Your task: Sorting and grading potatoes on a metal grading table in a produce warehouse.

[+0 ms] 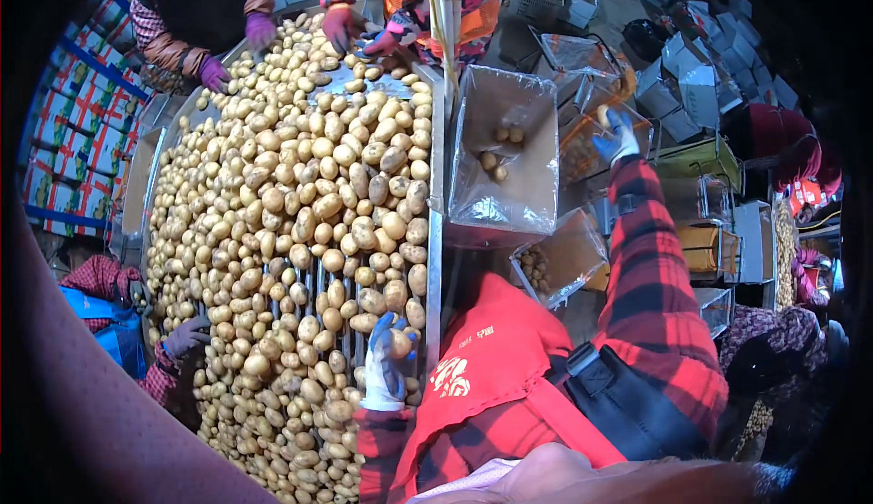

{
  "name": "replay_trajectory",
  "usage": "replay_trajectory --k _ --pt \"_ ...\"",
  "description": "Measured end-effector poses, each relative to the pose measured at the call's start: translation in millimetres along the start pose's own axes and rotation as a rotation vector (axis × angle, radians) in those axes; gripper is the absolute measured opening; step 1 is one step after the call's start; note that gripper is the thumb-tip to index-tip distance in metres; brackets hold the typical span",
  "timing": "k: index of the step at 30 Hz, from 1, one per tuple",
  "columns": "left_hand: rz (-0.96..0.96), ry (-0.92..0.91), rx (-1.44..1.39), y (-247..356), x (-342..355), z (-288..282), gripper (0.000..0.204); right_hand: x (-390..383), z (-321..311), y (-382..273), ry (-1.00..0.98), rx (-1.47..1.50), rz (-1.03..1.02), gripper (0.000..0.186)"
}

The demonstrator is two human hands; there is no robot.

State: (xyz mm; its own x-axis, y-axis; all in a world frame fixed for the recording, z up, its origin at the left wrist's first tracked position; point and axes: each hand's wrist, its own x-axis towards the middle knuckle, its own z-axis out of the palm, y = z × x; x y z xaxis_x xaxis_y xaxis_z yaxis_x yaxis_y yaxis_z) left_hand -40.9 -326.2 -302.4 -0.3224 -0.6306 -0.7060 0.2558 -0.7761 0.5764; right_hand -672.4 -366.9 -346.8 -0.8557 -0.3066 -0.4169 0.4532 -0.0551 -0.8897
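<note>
My left hand (385, 372), in a white and blue glove, is closed around a potato (400, 345) at the near right side of a wide sorting table heaped with potatoes (300, 176). Out to the right, my right hand (620, 136), gloved the same way, grips another potato (603, 115) with its fingertips. Below that hand is a plastic-lined box (580, 154), its contents blurred by the film. Between it and the table stands a larger lined cardboard box (526, 196) with several potatoes at its bottom.
A metal rail (436, 267) edges the table on my side. Nearer me, a smaller lined box (582, 236) holds small potatoes. Co-workers' gloved hands (261, 31) reach in at the far end, and another gloved hand (186, 337) from the left. Cartons (698, 95) pile up at the back right.
</note>
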Motion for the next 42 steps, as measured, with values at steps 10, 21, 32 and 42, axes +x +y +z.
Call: replay_trajectory --k 10,21,32,42 --pt "1.014 -0.042 1.098 0 73 132 0.069 -282 57 126 -1.474 -0.194 -0.124 0.058" --pt "0.790 0.317 0.927 -59 -2 -45 0.037 -134 94 121 -0.968 -1.145 -0.405 0.063" --pt "0.652 0.443 0.970 -88 -12 -59 0.039 -174 49 192 -1.170 -1.558 -0.735 0.047" --pt "0.695 0.436 0.933 -81 -14 -58 0.039 -317 183 153 -1.217 -1.576 -1.361 0.040"
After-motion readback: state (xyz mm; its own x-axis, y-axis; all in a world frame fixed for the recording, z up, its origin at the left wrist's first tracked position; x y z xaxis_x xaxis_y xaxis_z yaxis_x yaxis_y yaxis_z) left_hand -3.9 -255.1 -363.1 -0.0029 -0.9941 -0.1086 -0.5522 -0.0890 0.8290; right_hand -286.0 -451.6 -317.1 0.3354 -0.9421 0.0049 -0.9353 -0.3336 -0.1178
